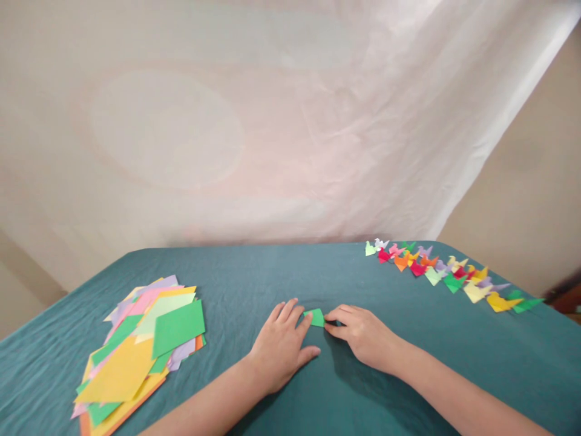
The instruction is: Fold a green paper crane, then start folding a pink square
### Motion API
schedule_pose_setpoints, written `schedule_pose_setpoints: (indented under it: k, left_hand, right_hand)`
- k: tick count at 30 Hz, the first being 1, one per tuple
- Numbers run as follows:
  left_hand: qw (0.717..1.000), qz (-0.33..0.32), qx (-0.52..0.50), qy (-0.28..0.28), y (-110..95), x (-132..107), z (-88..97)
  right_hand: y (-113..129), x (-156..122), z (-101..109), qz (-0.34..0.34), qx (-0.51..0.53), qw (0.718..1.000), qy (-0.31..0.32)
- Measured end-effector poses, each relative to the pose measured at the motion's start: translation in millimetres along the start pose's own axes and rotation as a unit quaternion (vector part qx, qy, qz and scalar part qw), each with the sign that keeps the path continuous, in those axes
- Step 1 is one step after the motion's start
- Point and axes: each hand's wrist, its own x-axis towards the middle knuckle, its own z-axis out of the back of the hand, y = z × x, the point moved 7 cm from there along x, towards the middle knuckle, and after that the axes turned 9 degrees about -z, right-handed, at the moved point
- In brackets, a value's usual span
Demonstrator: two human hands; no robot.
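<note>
A small folded piece of green paper [316, 318] lies on the cloth between my two hands. My left hand [284, 342] rests palm down with its fingers stretched out and thumb apart, and its index fingertip overlaps the paper's left end. From the other side, my right hand [363, 333] pinches at the paper's right edge with thumb and fingers together. The paper's far left part is hidden under the left fingers.
A loose pile of coloured paper sheets [179, 327] lies at the left. Several folded paper birds [433, 275] stand in rows along the table's right side. The dark green tablecloth [254, 275] reaches back to a pale hanging curtain [281, 139].
</note>
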Motion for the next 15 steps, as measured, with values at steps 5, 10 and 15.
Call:
schedule_pose_setpoints:
  k: [5, 10, 15]
  left_hand:
    - [0.997, -0.031, -0.066, -0.039, 4, 3, -1.0]
    - [0.988, -0.023, -0.131, -0.073, 12, 1, -2.4]
    - [0.979, -0.003, -0.174, -0.101, 16, -1, 2.0]
  right_hand:
    - [-10, 4, 8, -0.06, 0.131, 0.989, -0.006]
    - [-21, 22, 8, -0.143, 0.24, 0.96, -0.002]
    - [-23, 47, -3, -0.173, 0.219, 0.959, 0.038]
